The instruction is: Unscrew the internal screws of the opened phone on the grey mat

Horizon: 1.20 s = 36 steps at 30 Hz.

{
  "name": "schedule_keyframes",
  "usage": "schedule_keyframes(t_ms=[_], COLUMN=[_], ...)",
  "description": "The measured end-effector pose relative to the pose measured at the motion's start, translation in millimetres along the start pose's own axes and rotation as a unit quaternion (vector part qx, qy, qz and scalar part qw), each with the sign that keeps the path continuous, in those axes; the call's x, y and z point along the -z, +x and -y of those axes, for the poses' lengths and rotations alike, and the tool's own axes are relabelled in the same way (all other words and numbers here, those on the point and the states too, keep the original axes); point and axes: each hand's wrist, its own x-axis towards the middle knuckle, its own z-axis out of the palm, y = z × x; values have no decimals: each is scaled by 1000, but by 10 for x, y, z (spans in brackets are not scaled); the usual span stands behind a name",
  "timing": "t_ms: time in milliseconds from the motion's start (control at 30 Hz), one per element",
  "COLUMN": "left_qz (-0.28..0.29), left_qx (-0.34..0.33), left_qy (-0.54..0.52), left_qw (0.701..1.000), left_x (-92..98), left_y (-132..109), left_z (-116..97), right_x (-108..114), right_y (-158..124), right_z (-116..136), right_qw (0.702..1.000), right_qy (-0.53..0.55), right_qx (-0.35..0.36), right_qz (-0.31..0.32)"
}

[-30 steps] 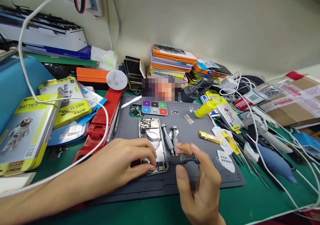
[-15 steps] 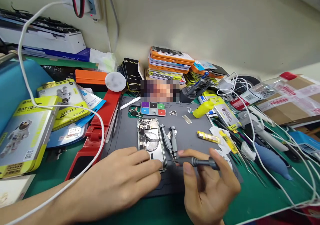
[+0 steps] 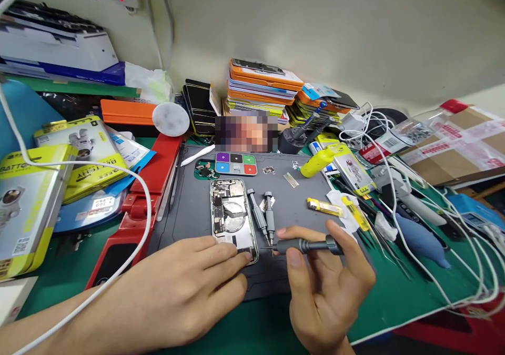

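The fingers of the right hand are closed around a dark grey screwdriver, which they hold almost level, its thin tip pointing to the left. This tip is just beside the lower right edge of the opened phone, and it seems to be apart from it. The left hand is the nearer one: its bent fingers rest over the lower end of the phone, but I cannot tell if they pinch something there. From the right fingers, the phone lies to the left and further away; its long axis runs away from the person, the far end leaning slightly to the left. The phone lies flat on the grey mat, without its screen, inside showing. It has a pale frame, a round pale area in the middle, and dark and metal parts along the left side and the far end. Two other grey screwdrivers lie just to its right. Beyond its far end is a coloured tray, and around the mat is the green counter.
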Motion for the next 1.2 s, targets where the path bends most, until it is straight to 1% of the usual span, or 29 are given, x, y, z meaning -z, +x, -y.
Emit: schedule_keyframes(t_ms=[200,333,533,767,967,1033,1133,1200], left_qz=[20,24,32,42,36,38,37,32], left_qx=[23,26,49,55,54,57,61,61], left_qy=[-43,-52,-99,-103,-105,-111,-122,-122], left_qw=[999,998,993,992,992,991,990,990], left_x=[35,17,-25,-30,-36,-35,-46,-59], left_y=[15,0,-27,-22,-52,-49,-47,-54], left_z=[45,54,59,57,46,50,56,57], right_x=[-32,-63,-71,-67,-75,-63,-23,10], right_y=[1,-12,-8,5,-12,-7,18,41], right_z=[-27,-60,-65,-74,-95,-98,-84,-62], right_qw=[999,997,997,997,997,996,991,991], right_qy=[4,-2,-13,-7,-5,-19,-41,-42], right_qx=[31,56,46,41,35,45,81,77], right_qz=[33,43,52,59,68,75,96,99])
